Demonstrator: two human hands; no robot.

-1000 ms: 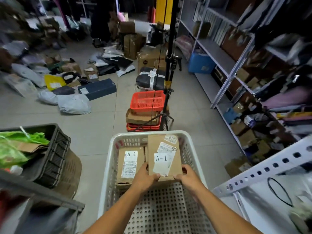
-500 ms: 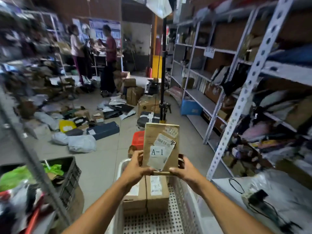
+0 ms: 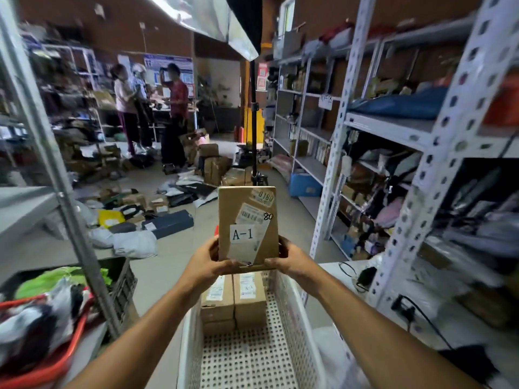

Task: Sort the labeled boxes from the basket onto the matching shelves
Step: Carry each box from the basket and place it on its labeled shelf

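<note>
A flat brown cardboard box with a white "A-1" label stands upright in front of me, above the white perforated basket. My left hand grips its lower left edge and my right hand grips its lower right edge. Two more labeled cardboard boxes stand side by side at the far end of the basket. Grey metal shelving full of parcels runs along the right.
A black crate with green bags and a red basket sit at lower left beside a metal shelf post. Parcels litter the floor ahead. A light stand rises behind the box. Three people stand far back. Cables lie on the white surface at right.
Both hands have lifted the A-1 box out of the basket and up to chest height. My view has tilted upward, so more of the room and shelves shows.
</note>
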